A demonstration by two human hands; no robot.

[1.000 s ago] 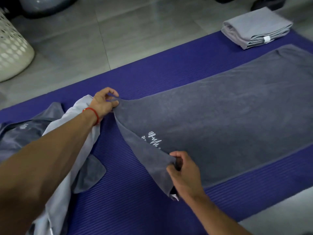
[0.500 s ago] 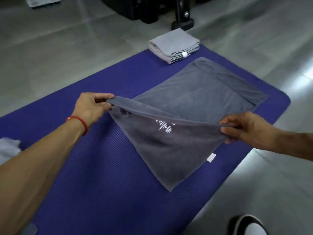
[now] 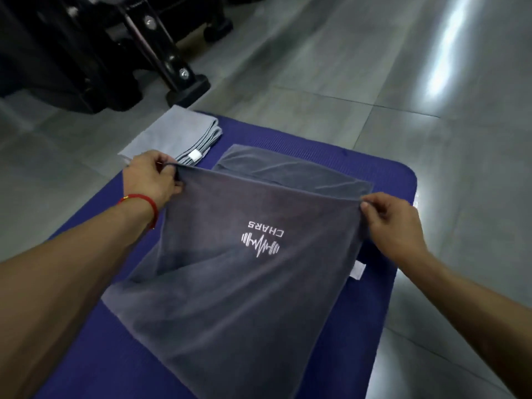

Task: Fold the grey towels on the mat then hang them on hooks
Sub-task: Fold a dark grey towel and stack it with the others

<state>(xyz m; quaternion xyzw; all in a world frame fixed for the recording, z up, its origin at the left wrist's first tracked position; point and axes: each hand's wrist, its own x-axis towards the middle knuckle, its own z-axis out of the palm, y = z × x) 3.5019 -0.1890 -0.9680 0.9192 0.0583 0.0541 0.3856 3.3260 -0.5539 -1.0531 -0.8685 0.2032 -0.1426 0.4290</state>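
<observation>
Towel fold in progress on mat.
Your left hand [image 3: 151,180] and right hand [image 3: 391,223] each pinch one corner of the dark grey towel [image 3: 230,298], holding that edge raised over its far half, which lies flat on the purple mat [image 3: 383,283]. Beyond, a folded light grey towel [image 3: 172,136] rests at the mat's far left corner.

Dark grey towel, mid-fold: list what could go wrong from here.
1. The dark grey towel is held only by pinched corners, left hand and right hand; a slip would likely drop the fold crooked.
2. The far edge on the purple mat looks wrinkled, so the edges may not line up.
3. The left hand is close to the folded light grey towel; laying the edge down could nudge it.
</observation>
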